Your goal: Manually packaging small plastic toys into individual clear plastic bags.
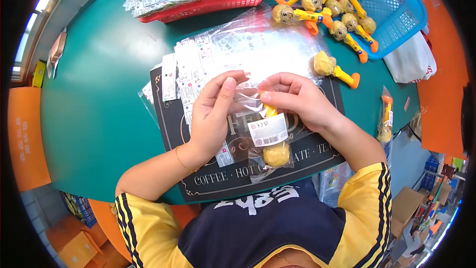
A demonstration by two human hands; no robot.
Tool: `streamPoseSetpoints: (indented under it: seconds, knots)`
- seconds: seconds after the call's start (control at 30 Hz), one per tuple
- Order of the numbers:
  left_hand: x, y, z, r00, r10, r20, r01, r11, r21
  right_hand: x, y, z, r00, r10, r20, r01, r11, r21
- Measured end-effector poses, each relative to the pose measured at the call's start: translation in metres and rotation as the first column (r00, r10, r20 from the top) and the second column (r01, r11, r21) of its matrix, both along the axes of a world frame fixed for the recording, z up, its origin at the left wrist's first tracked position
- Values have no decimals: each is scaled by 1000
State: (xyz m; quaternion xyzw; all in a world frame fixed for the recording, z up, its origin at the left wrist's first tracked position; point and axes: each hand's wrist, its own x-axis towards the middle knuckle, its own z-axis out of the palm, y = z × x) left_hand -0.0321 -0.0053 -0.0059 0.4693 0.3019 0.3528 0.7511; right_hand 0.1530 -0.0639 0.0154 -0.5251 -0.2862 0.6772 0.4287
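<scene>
A clear plastic bag (243, 144) hangs between my hands over the dark printed mat. Inside it is a small figure with a round yellow head (276, 155), pointing toward me, and a yellow body. A white printed label (267, 130) covers the figure's middle. My left hand (213, 106) grips the left side of the bag's upper end, its thumb and fingers bent. With thumb and fingers pinched, my right hand (297, 98) holds the bag's upper right, by the figure's far end. Another yellow figure with an orange end (342, 76) lies unbagged beyond my right hand.
A blue basket (404, 15) at the far right has several similar figures in and before it. A red basket (213, 12) holds bagged items. Label strips (191, 77) and clear bags (248, 44) cover the mat's far part. A bagged figure (386, 119) lies right.
</scene>
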Motion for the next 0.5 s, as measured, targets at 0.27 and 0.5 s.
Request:
streamPoseSetpoints:
  seconds: [0.27, 0.5]
  knots:
    - [4, 1, 8, 998, 48, 38, -44, 992, -119, 2, -8, -1, 991, -104, -87, 109, 992, 58]
    - [-2, 4, 1, 989, -146, -28, 140, 976, -168, 10, -8, 5, 998, -29, -62, 31, 999, 35]
